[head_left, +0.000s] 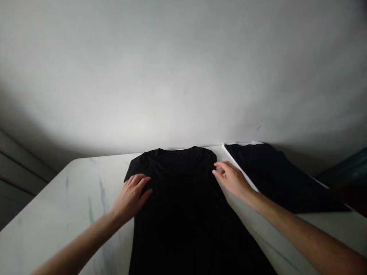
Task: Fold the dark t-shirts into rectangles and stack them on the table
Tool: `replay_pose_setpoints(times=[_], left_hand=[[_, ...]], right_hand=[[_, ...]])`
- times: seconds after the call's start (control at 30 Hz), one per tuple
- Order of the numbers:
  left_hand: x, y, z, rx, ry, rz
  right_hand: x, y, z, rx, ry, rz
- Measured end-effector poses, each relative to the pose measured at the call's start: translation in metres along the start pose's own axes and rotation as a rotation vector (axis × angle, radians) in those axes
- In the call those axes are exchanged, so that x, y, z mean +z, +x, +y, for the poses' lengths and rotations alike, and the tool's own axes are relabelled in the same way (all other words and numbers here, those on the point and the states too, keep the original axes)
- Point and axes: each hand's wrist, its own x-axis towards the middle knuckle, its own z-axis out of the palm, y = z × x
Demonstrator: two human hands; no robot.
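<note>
A black short-sleeved shirt (180,214) lies spread on the table, neckline towards the wall and its lower part running out of view at the bottom. My left hand (133,194) rests on the shirt's left side just below the sleeve, palm down, thumb and fingers apart. At the right sleeve's edge is my right hand (231,179), its fingers bent and a small gap showing between thumb and fingertips. Nothing is visible in that gap. Whether the right fingertips touch the fabric cannot be made out.
The white marbled table (71,206) meets a pale wall (183,76) at its far edge. Folded dark cloth (275,175) with white cloth (239,166) showing along its edge lies to the right. Grey panelling (20,179) stands past the table's left side.
</note>
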Motion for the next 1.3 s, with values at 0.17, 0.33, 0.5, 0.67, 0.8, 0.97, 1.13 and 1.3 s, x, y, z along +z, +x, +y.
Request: replay_pose_setpoints(times=[0.17, 0.33, 0.5, 0.67, 0.8, 0.97, 1.13, 1.3], left_hand=[[-0.029, -0.151, 0.060, -0.024, -0.138, -0.150], [-0.023, -0.200, 0.090, -0.086, -0.122, -0.162], [-0.025, -0.192, 0.102, -0.140, -0.147, -0.075], [-0.046, -0.215, 0.095, -0.248, -0.153, 0.035], [-0.046, -0.245, 0.080, -0.186, -0.199, -0.055], [-0.025, -0.258, 0.060, -0.032, -0.227, 0.065], [-0.026, -0.256, 0.059, -0.009, -0.227, 0.104], [-0.049, -0.267, 0.068, -0.055, -0.192, -0.010]], right_hand=[[-0.057, -0.152, -0.023, 0.165, 0.071, -0.201], [-0.070, -0.230, -0.037, 0.194, 0.098, -0.202], [-0.064, -0.239, -0.048, 0.150, 0.058, -0.119], [-0.073, -0.255, -0.039, 0.191, 0.033, 0.118], [-0.078, -0.277, -0.031, 0.178, 0.063, 0.016], [-0.077, -0.280, -0.032, 0.185, 0.146, 0.122], [-0.079, -0.278, -0.032, 0.268, 0.166, 0.188], [-0.086, -0.289, -0.030, 0.302, 0.172, 0.089]])
